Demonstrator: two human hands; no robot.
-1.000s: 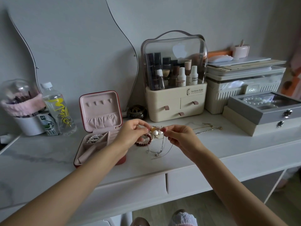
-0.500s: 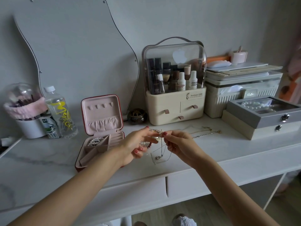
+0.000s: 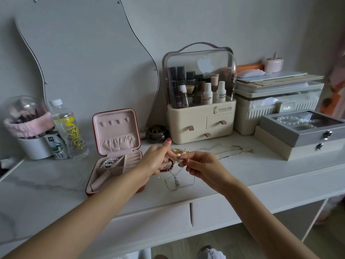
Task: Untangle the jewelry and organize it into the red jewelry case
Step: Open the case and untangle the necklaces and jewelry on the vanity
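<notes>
While a thin silver chain (image 3: 177, 181) dangles onto the white tabletop (image 3: 56, 186), my right hand (image 3: 202, 168) pinches it and my left hand (image 3: 158, 159) pinches the tangled jewelry (image 3: 178, 153), a dark red bead bracelet (image 3: 168, 165) against its fingers. Left of them lies the red jewelry case (image 3: 113, 152), lid up, pearls (image 3: 109, 162) inside. Farther right, fine necklaces (image 3: 233, 152) lie loose.

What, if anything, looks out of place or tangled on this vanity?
The jewelry clump held between the left hand and right hand is knotted: gold bits, a pearl and a dark red bead bracelet bunched together, a thin silver chain dangling. Loose chains sprawl on the tabletop. Nothing looks spilled or broken.
</notes>
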